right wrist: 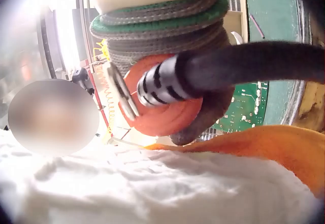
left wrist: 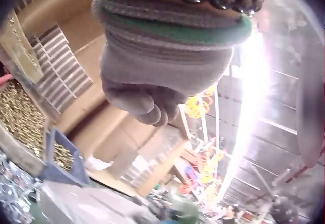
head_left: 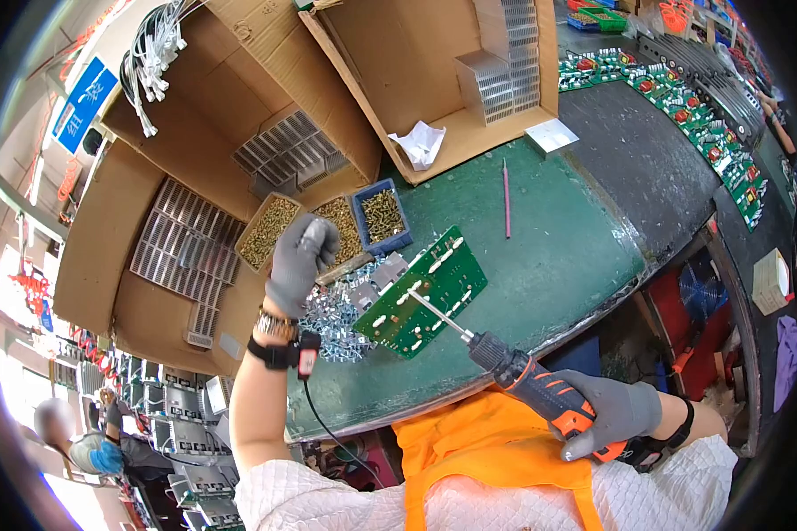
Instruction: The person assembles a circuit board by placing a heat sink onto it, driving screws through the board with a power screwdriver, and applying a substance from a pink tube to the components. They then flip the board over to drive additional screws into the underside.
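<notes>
My gloved left hand (head_left: 301,261) hovers in front of the screw bins, its fingers curled in toward the palm. In the left wrist view the curled fingers (left wrist: 144,105) hide the palm, and I cannot tell whether anything is inside. My gloved right hand (head_left: 615,411) grips an orange and black electric screwdriver (head_left: 540,389). Its long bit (head_left: 441,316) points at the middle of a green circuit board (head_left: 456,288), the tip overlapping the board. The board sits tilted beside a heap of small metal parts (head_left: 328,327). In the right wrist view a dark cable leaves the driver's orange end (right wrist: 167,125).
A blue bin (head_left: 402,241) and two cardboard trays of brass screws stand behind the board. Large cartons (head_left: 354,80) with perforated metal parts line the back. A pink pen-like stick (head_left: 506,199) lies on the green table (head_left: 558,257). Several circuit boards (head_left: 682,115) rest at right.
</notes>
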Demonstrator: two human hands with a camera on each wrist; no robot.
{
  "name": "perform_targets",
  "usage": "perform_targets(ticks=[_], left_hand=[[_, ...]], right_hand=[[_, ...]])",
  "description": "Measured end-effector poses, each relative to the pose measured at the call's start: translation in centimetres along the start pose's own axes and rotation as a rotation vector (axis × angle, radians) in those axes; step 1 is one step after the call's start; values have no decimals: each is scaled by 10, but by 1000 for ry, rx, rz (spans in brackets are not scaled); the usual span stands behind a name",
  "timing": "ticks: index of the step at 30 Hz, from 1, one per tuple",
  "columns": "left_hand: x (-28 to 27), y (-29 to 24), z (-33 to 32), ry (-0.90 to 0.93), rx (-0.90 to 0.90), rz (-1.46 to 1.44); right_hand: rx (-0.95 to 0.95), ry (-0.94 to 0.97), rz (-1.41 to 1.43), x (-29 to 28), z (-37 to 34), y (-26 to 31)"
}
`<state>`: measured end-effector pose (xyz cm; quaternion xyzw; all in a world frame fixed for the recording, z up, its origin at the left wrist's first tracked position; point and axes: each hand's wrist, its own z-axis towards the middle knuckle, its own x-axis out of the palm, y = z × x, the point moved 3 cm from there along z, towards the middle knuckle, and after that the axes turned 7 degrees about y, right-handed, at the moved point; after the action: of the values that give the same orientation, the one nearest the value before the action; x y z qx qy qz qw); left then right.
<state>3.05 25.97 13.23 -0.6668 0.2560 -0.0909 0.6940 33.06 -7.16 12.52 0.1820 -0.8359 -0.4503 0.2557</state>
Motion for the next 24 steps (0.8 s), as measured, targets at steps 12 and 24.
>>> perform_targets(ticks=[12, 24], left_hand=[[69, -65, -75, 365, 145, -34], [69, -71, -77, 410, 233, 219]], right_hand=[[54, 67, -94, 2, 1, 21], [116, 64, -68, 3, -4, 25]])
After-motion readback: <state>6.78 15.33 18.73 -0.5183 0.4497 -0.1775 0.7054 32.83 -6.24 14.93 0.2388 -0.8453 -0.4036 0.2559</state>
